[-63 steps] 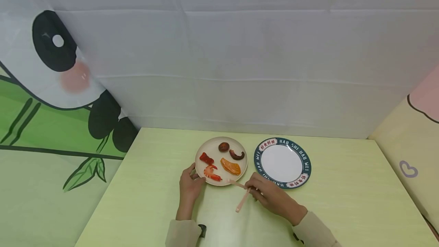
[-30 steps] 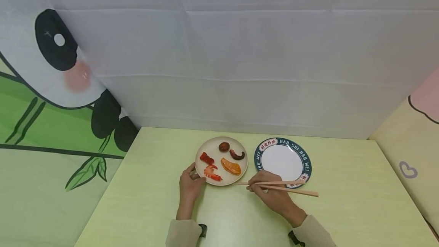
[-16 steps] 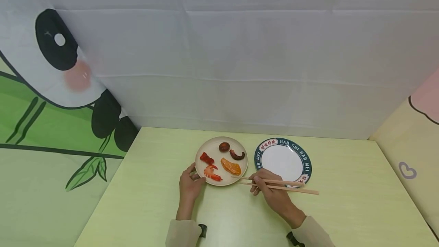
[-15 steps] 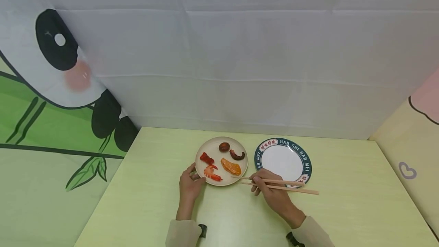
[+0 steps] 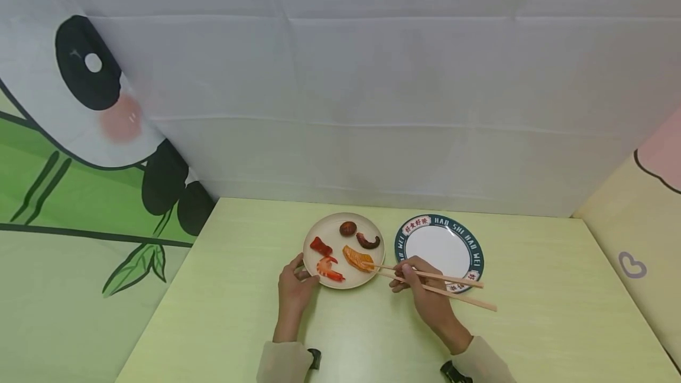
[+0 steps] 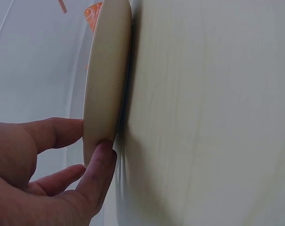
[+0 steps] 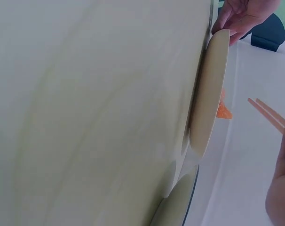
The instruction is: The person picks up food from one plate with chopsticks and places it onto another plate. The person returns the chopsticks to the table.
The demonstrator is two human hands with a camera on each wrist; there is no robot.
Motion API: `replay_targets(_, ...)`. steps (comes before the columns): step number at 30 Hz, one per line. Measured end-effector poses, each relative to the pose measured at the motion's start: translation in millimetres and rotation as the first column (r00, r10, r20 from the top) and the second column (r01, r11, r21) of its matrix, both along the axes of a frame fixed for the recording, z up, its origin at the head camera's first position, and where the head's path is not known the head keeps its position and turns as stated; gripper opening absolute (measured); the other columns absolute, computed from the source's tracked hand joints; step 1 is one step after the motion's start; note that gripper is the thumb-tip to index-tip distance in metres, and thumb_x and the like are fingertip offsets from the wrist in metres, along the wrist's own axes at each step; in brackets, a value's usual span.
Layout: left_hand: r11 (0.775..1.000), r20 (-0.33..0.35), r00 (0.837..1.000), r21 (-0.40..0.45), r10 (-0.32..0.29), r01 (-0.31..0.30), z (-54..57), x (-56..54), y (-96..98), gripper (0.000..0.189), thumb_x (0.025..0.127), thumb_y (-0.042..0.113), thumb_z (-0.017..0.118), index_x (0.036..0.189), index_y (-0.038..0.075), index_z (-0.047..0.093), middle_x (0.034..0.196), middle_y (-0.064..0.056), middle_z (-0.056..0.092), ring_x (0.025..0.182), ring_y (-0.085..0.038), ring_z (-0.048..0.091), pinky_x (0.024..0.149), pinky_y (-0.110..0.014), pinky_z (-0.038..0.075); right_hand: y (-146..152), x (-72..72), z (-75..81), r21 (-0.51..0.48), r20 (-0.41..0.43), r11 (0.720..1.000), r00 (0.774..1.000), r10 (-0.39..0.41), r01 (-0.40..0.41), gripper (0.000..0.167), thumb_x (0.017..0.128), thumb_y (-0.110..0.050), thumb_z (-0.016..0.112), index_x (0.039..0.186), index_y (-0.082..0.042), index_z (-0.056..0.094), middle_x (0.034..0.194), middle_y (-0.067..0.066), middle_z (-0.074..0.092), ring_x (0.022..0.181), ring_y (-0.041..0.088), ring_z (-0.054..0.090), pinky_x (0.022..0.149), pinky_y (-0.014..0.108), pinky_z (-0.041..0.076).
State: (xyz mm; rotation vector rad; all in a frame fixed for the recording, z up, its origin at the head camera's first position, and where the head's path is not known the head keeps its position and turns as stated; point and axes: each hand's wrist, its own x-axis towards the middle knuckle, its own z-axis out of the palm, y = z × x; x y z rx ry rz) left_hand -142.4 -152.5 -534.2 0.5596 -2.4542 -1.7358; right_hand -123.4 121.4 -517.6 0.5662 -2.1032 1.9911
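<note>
My left hand (image 5: 292,294) holds the near left rim of a beige plate (image 5: 340,218), thumb and fingers against its edge in the left wrist view. On that plate lie an orange salmon-like slice (image 5: 355,257), a shrimp (image 5: 330,269), a red piece (image 5: 321,246), a brown mushroom-like cap (image 5: 348,229) and a dark curved piece (image 5: 368,242). A pair of wooden chopsticks (image 5: 465,281) is gripped in my right hand (image 5: 430,297). In the head view their tips overlap the salmon slice's right end, while in the right wrist view they appear well above the plate.
A white plate with a dark teal lettered rim (image 5: 476,247) stands right of the beige one, its near edge partly behind my right hand and chopsticks. The pale yellow-green table (image 5: 532,288) ends at a white backdrop (image 5: 393,152) at the back.
The right hand has turned the chopsticks round so their long ends point right. Their tips have moved up and left from the plate's near rim to over the salmon slice. The left hand stays put.
</note>
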Motion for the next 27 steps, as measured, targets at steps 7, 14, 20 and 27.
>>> replay_targets(7, 1.0, -0.015, 1.0, 0.012, -0.005, 0.005, -1.1, -0.3, -0.3, 0.07, 0.085, -0.012, 0.072, 0.15, -0.014, 0.047, 0.143, -0.031, 0.057, 0.112, -0.041, 0.068, 0.074, -0.024, 0.053, -0.9, -0.8, -1.3, -0.002, 0.074, 0.991, 0.989, -0.132, 0.132, 0.015, 0.105, 0.001, 0.06, 0.096, 0.009, 0.068, 0.075, 0.003, 0.064, 0.059, 0.014, 0.06, 0.051, 0.023, 0.052)
replay_targets(14, 1.0, -0.017, 1.0, 0.011, -0.004, 0.004, -1.3, -0.2, -0.8, 0.071, 0.084, -0.013, 0.073, 0.15, -0.014, 0.047, 0.142, -0.031, 0.057, 0.112, -0.041, 0.068, 0.072, -0.021, 0.051, 0.3, -1.4, -0.7, -0.066, 0.087, 0.993, 0.992, -0.096, 0.102, 0.011, 0.101, 0.006, 0.063, 0.097, 0.015, 0.065, 0.078, -0.004, 0.07, 0.065, 0.008, 0.069, 0.061, 0.026, 0.06)
replay_targets(20, 1.0, -0.017, 1.0, 0.007, -0.006, 0.006, -0.7, 0.3, -0.9, 0.071, 0.084, -0.012, 0.072, 0.15, -0.014, 0.048, 0.142, -0.03, 0.057, 0.111, -0.041, 0.068, 0.073, -0.023, 0.051, 0.6, -1.7, -0.9, -0.095, 0.04, 0.995, 0.999, -0.003, 0.007, 0.027, 0.111, 0.002, 0.044, 0.103, 0.019, 0.063, 0.087, 0.003, 0.072, 0.075, 0.012, 0.074, 0.069, 0.031, 0.063)
replay_targets(27, 1.0, -0.025, 1.0, -0.001, -0.007, 0.007, -1.9, 0.4, -1.3, 0.07, 0.083, -0.011, 0.072, 0.15, -0.014, 0.048, 0.142, -0.03, 0.058, 0.111, -0.041, 0.069, 0.073, -0.022, 0.05, -4.3, -0.3, -4.0, -0.133, 0.071, 0.989, 0.996, -0.055, 0.064, 0.029, 0.112, -0.002, 0.045, 0.109, 0.021, 0.063, 0.091, 0.016, 0.072, 0.076, 0.011, 0.075, 0.069, 0.031, 0.062)
